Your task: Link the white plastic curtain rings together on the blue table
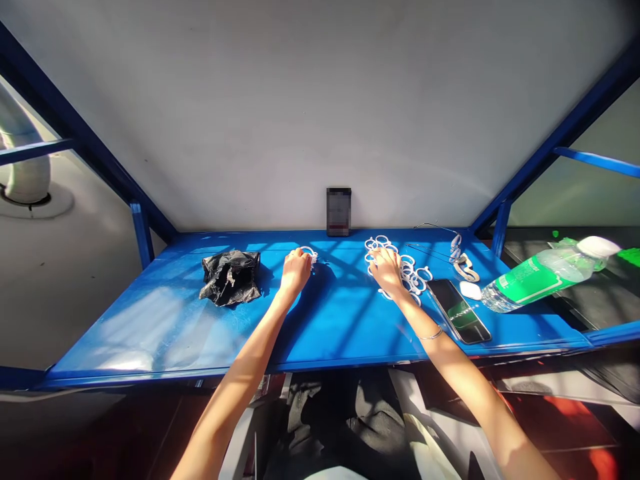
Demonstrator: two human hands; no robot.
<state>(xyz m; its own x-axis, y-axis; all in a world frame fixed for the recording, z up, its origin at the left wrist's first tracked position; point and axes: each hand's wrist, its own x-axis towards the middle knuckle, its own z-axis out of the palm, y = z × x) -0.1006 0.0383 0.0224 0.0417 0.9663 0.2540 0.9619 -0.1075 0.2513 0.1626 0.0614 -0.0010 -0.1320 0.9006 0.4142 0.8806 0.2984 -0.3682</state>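
Left hand [297, 272] curled against a few small white rings [314, 257]; can't tell if clamped. Right hand [386, 270] down on a heap of thin white, plastic-looking rings [411, 283], on the blue-painted desk [340, 327]; finger closure hidden. Overlapping rings may snag, dragging neighbours; a careless sweep could strike the black glass-faced phone [460, 312] alongside.
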